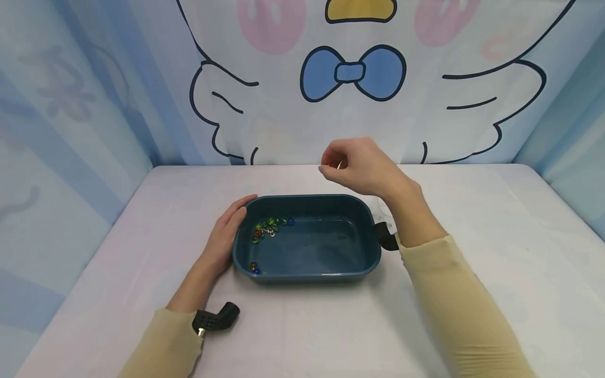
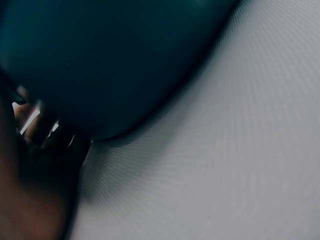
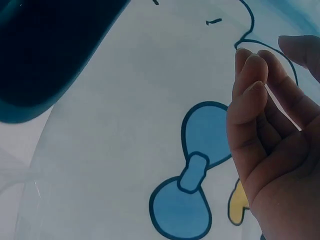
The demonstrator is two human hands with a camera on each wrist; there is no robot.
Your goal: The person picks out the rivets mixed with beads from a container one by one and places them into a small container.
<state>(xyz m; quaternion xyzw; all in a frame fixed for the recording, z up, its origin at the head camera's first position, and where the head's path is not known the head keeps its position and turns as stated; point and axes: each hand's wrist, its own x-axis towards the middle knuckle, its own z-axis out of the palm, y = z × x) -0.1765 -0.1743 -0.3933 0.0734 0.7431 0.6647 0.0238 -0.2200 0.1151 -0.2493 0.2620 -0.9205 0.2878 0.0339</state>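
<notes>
A dark teal rectangular dish (image 1: 326, 275) with rounded corners lies on the table. My left hand (image 1: 224, 239) holds its left end, the thumb at the rim and the fingers along the outer wall; the left wrist view shows those fingers partly hidden behind the dish (image 2: 115, 60). Small shiny glass marbles (image 1: 269, 227), mostly green with some red, blue and clear, cluster toward the dish's far left. An amber and a blue marble (image 1: 256, 269) sit in its near left corner. Above the far right side hovers my right hand (image 1: 364, 167), fingers (image 3: 250, 107) loosely bent, thumb apart, with nothing visible in it.
A clear transparent container (image 1: 384, 212) stands just right of the dish, partly behind the right forearm. White cloth (image 1: 293, 331) covers the table. Behind it hangs a printed curtain with a blue bow tie (image 1: 352, 72), and pale blue curtains flank both sides.
</notes>
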